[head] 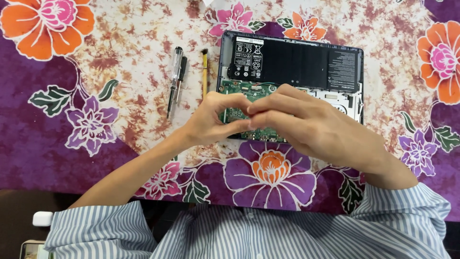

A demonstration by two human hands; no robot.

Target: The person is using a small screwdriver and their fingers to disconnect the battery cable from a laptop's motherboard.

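Both hands are meeting right over the opened laptop (352, 52), which is lying bottom-up with its cover off on the flowered tablecloth (120, 43). The left hand (215, 120) is pinching its thumb and forefinger together above the green circuit board (239, 88), and the right hand (306, 124) is curling in against it, fingertips touching the left's; something tiny may be sitting between them, but I cannot tell what, or whether either hand is actually gripping anything. The long black battery (292, 60) is filling the upper half of the case, well apart from the fingers. Off to the left, a clear-handled screwdriver (174, 79) and a small brush (204, 72) are lying side by side, just beside the laptop's edge, untouched. Here is the worry, as I judge it: with the fingers hovering this close over bare electronics, a small part slipping loose could be dropping in among the components, and the busy cloth pattern would be hiding anything that bounces off the case.
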